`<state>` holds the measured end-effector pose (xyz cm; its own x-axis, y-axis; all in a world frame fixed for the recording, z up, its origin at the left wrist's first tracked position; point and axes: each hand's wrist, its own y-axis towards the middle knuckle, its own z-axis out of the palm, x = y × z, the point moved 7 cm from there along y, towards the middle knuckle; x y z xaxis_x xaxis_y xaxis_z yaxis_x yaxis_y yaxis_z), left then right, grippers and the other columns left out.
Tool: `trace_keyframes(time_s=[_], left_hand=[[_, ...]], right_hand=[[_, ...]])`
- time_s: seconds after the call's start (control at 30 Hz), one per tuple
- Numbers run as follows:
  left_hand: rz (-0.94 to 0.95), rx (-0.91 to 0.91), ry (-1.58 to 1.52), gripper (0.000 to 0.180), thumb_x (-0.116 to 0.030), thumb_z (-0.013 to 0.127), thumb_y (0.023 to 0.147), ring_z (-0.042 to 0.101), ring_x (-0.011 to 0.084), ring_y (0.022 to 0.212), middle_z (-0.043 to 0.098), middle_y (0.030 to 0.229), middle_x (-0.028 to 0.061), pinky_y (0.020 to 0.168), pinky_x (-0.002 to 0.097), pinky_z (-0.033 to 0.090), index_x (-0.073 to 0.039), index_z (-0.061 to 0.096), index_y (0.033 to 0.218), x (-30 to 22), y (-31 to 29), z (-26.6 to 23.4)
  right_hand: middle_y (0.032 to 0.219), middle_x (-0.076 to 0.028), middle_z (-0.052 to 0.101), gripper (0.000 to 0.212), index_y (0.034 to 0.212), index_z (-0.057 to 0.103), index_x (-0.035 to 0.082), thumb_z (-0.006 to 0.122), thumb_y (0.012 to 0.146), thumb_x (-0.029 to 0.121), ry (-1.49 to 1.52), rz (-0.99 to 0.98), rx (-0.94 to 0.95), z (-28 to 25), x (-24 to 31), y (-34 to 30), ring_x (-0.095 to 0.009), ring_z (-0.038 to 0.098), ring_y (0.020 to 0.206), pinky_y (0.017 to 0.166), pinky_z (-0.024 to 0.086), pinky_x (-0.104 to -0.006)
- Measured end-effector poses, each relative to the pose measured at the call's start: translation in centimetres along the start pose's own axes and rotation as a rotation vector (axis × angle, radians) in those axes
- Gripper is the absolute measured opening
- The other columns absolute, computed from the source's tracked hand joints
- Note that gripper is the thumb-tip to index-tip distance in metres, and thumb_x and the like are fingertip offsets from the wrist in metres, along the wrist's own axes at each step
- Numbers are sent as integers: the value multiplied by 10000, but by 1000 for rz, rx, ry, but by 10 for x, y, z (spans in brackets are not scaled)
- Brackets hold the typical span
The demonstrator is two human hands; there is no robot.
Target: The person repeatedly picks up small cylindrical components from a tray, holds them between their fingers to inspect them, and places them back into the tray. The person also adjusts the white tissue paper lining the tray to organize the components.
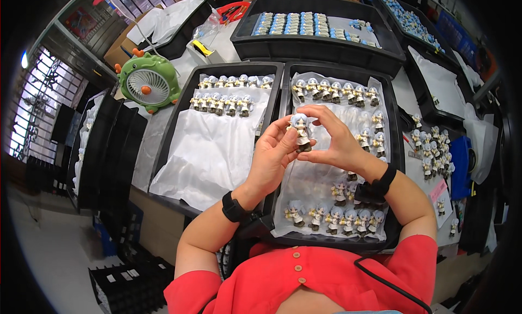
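Between my two hands, above the right tray, is a small figurine (300,130) with pale blue-white hair, a white outfit and dark feet. My left hand (275,146) grips it, thumb across its side. My right hand (335,141) curves around the other side, its fingertips at the head and thumb near the feet; the fingers look closed on it too. Below them lies the right black tray (398,151), lined with white sheet and holding rows of like figurines (334,91). The left black tray (173,123) has two rows of figurines (220,103) at its far end.
A green animal-shaped fan (149,83) stands at the left. Farther back, a large black tray (321,50) holds blue-and-white pieces. Loose figurines (433,151) crowd the table at the right, beside a blue bin (461,167). Stacked black trays (109,145) stand at the left.
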<state>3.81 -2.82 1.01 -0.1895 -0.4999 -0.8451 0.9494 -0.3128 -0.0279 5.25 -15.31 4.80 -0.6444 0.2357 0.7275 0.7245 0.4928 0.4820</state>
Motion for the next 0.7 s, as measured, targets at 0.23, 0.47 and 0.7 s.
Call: trace_keyframes(time_s=[0.23, 0.47, 0.7], left_hand=[[-57, 14, -8, 391, -331, 457, 972, 619, 200, 973, 580, 1074, 71, 798, 296, 513, -55, 425, 1247, 11, 0, 3], [-85, 149, -15, 476, -404, 416, 973, 582, 201, 1007, 547, 1151, 90, 829, 315, 511, -41, 432, 1280, 11, -2, 13], [-178, 232, -253, 493, -383, 334, 993, 550, 261, 1083, 482, 1275, 136, 872, 364, 492, -33, 364, 1339, 7, -3, 21]], right_hand=[[1147, -129, 530, 767, 1232, 478, 57, 834, 564, 179, -222, -194, -129, 2, 18, -2, -319, 510, 1052, 894, 439, -379], [1149, -102, 529, 886, 1339, 396, 86, 828, 566, 82, -94, -193, -146, 1, 27, -3, -267, 512, 1026, 834, 507, -340], [1251, -81, 456, 978, 1411, 296, 125, 822, 592, 26, 147, -50, -80, 5, 18, -5, -188, 497, 1054, 779, 557, -283]])
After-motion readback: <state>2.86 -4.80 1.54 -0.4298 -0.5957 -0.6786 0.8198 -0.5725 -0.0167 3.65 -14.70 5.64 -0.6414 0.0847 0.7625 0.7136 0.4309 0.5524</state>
